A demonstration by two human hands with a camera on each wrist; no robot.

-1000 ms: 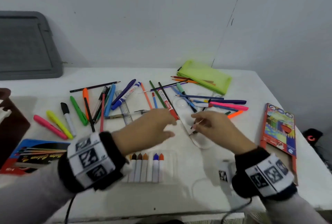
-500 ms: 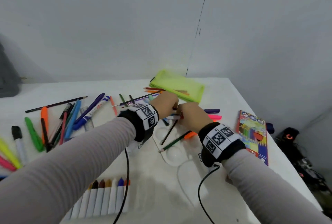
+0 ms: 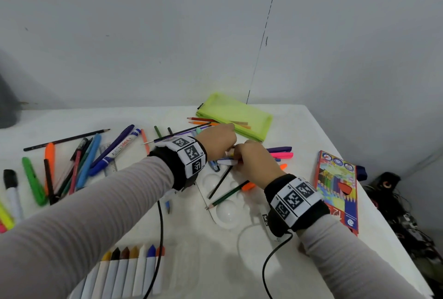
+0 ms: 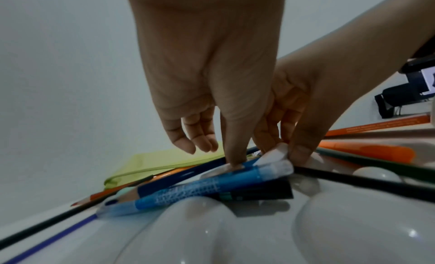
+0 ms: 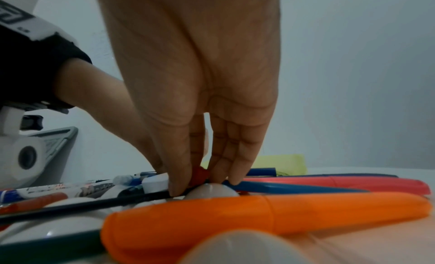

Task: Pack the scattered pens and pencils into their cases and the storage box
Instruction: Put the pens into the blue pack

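Note:
Both hands meet over a pile of pens on the white table point(image 3: 299, 131). My right hand point(image 3: 251, 162) pinches a white and red marker point(image 3: 226, 162) between thumb and fingers; the right wrist view shows the hand point(image 5: 197, 182) on its white end point(image 5: 155, 182). My left hand point(image 3: 219, 141) hangs beside it. Its straight thumb point(image 4: 233, 156) presses on a light blue pen point(image 4: 212, 186), and the other fingers dangle free. The lime green pouch point(image 3: 235, 116) lies just behind the hands.
A white paint palette point(image 3: 227, 212) carries an orange highlighter point(image 3: 248, 186), a green pencil point(image 3: 227, 195) and a black pencil point(image 3: 220, 182). A coloured pencil box point(image 3: 338, 186) lies right, near the table edge. Several more pens lie left point(image 3: 79, 162), a clear crayon case point(image 3: 129, 270) near me.
Both hands have moved forward from the near palette to the pen pile in front of the green pouch. The right hand has closed on the white and red marker.

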